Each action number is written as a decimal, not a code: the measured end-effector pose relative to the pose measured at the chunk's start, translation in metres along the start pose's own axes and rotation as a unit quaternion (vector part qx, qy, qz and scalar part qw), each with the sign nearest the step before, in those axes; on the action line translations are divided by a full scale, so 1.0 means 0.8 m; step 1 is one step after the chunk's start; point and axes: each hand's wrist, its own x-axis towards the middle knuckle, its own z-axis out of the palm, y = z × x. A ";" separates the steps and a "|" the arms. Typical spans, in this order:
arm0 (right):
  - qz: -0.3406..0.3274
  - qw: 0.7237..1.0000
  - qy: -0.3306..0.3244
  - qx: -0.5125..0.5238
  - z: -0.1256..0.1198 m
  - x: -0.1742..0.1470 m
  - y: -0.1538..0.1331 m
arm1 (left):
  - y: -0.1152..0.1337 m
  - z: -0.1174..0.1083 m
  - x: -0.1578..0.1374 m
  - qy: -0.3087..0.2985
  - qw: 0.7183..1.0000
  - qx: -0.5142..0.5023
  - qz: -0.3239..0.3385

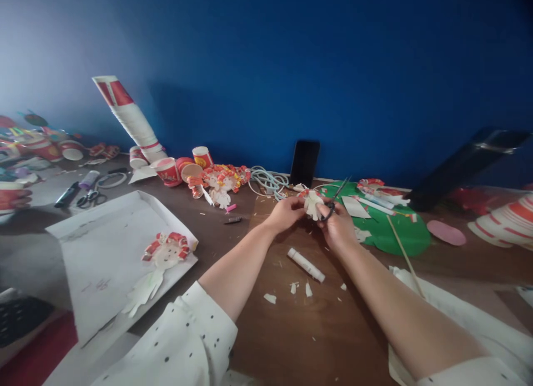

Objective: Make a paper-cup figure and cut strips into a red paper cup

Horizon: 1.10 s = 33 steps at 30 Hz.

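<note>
My left hand [288, 214] pinches the edge of a small white paper cutout [312, 206] with a fringed lower edge. In my right hand [339, 227] are scissors [328, 210], their dark handle loop at my fingers and the blades pointing up and away. The right thumb also presses on the cutout. Below my hands, a white glue stick [306, 265] lies on the brown table among paper scraps [270, 299]. A finished-looking paper figure with red curls [165, 252] rests on a white sheet to the left.
Paper cups [167, 171], curled paper figures [220, 180] and a coiled cable [268, 180] lie along the blue wall. A phone [305, 163] leans there. Green paper [400, 230] and a thin stick [405, 255] are at right. Another person's hand [19, 197] shows far left.
</note>
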 end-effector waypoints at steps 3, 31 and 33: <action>0.000 1.000 -0.006 0.005 -0.001 0.001 0.001 | -0.001 0.001 0.001 0.004 1.000 -0.015 -0.022; -0.077 0.971 -0.014 -0.228 -0.002 -0.009 -0.028 | 0.003 -0.008 0.003 0.127 0.977 -0.162 -0.065; -0.100 0.963 0.011 -0.251 -0.008 -0.002 -0.043 | -0.001 -0.010 0.006 0.147 0.977 -0.147 -0.056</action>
